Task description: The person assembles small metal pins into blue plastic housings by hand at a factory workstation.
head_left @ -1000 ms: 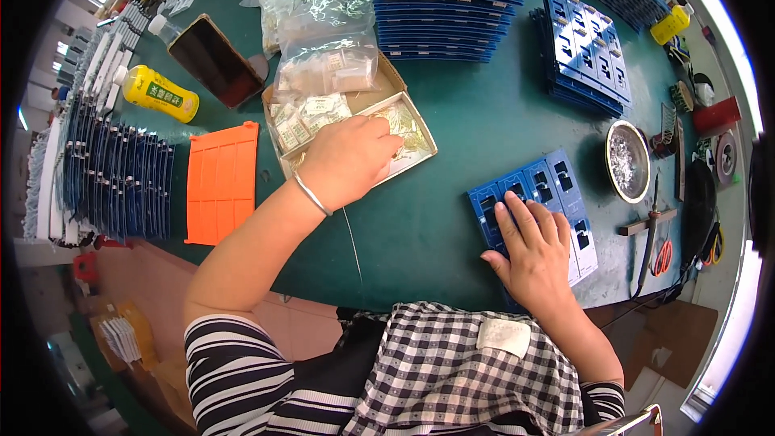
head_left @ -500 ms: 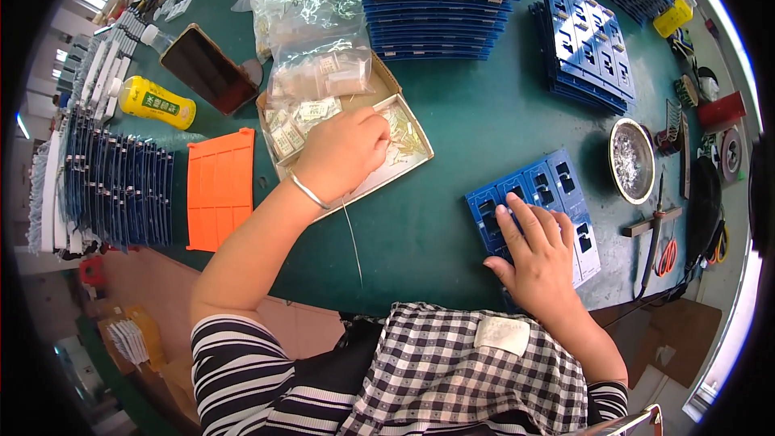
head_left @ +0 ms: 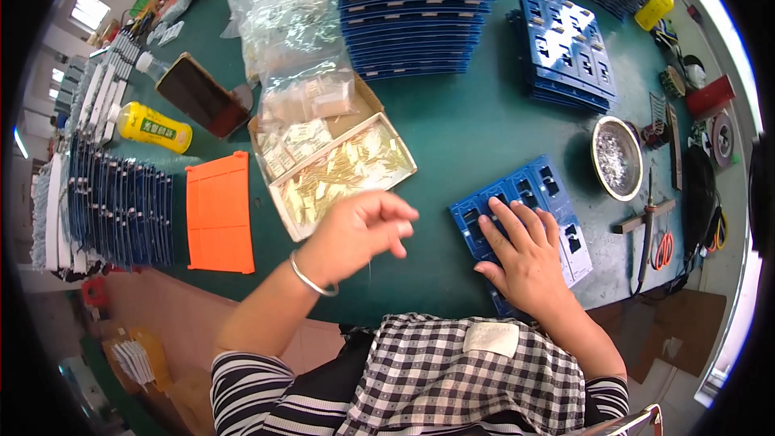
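Nearest the person, the right hand (head_left: 529,262) lies flat, palm down, on a blue slotted tray (head_left: 525,222) at the near right of the green table (head_left: 476,125). Its fingers are spread across the tray's left half and grip nothing; they appear to steady it. The tray's rectangular openings that show beside the hand look dark; whether any holds a part cannot be told at this size.

The left hand (head_left: 359,230) hovers just above the table, between the tray and a shallow cardboard box (head_left: 343,173). Its fingers are curled loosely, thumb toward fingertips. A pinch of this kind suits a small part, but none can be made out, so whether it grips anything cannot be told. A metal bangle (head_left: 311,278) sits on the wrist.

The box, just beyond the left hand, is well stocked with small pale brass-coloured pieces (head_left: 355,165), with small packets in its rear compartment.

Judged from this, the work is at an early to middle stage: one tray is in hand, and the parts supply is far from spent.

Further out, an orange tray (head_left: 218,210) lies to the left, a metal bowl (head_left: 617,157) of small bright parts to the right. At the far edge stand tall stacks of blue trays (head_left: 420,16) and a second, smaller stack (head_left: 565,52). Whether these are finished or waiting cannot be determined.
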### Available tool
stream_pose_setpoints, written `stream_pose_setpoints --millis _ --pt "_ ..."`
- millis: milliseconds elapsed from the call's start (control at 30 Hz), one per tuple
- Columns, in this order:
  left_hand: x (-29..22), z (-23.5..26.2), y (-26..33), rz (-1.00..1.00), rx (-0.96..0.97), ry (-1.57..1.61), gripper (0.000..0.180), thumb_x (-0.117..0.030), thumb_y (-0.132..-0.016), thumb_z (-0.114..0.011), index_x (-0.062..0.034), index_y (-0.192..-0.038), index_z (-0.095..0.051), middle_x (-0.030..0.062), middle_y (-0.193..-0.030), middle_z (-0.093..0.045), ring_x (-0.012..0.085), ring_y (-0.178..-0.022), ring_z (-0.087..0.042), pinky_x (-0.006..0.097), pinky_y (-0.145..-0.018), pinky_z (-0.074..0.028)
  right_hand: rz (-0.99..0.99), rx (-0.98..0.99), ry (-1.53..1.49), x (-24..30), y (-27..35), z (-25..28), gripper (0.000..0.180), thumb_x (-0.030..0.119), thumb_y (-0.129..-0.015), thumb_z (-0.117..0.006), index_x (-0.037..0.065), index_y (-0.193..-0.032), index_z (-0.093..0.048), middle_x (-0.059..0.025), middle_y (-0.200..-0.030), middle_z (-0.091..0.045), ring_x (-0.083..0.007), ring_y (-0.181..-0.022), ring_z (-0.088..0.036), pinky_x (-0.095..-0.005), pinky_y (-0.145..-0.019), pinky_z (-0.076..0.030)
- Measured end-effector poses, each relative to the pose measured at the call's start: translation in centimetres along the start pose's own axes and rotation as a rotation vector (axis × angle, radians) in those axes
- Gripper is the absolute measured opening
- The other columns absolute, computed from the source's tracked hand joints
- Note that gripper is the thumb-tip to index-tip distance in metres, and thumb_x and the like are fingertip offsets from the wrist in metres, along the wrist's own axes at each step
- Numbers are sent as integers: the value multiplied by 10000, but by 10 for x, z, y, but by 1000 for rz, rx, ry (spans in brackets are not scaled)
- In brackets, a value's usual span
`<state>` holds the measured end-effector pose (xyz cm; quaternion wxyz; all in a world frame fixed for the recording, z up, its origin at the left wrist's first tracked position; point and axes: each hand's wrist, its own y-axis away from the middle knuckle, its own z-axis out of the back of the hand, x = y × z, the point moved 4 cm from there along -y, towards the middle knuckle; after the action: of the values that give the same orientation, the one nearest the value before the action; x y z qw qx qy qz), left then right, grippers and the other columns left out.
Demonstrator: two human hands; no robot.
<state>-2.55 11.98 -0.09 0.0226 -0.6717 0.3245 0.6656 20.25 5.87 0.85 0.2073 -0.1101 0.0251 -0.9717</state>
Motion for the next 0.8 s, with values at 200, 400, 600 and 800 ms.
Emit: stream_pose_setpoints --millis 200,400,600,800 --pt "29 -48 0 75 143 251 185 -18 -888 -597 10 -1070 -602 76 -960 -637 138 -808 -655 226 -723 -511 1 -138 -381 6 -2 14 387 212 -761 -709 61 -1107 -623 -94 -1218 -563 -273 -1080 -529 -418 -907 -363" --pt "32 -60 -4 25 166 269 196 -1 -887 -592 10 -1083 -597 76 -967 -636 142 -826 -656 245 -747 -531 -104 -212 -606 2 2 1 227 102 -762 -697 89 -986 -660 -45 -1110 -612 -237 -1030 -545 -401 -896 -371" --pt "22 -67 -6 -48 89 55 272 33 -856 -603 -17 -1122 -581 86 -917 -651 145 -793 -671 244 -696 -546 -162 -146 -694 4 3 -5 133 94 -755 -705 111 -879 -659 -12 -1038 -617 -209 -989 -541 -373 -891 -346" --pt "15 -76 -7 -180 88 -237 338 31 -814 -638 -46 -1137 -574 104 -878 -672 160 -759 -689 246 -673 -547 -167 -139 -712 4 3 -4 122 68 -736 -705 105 -837 -646 -23 -1010 -611 -220 -980 -534 -365 -875 -343"
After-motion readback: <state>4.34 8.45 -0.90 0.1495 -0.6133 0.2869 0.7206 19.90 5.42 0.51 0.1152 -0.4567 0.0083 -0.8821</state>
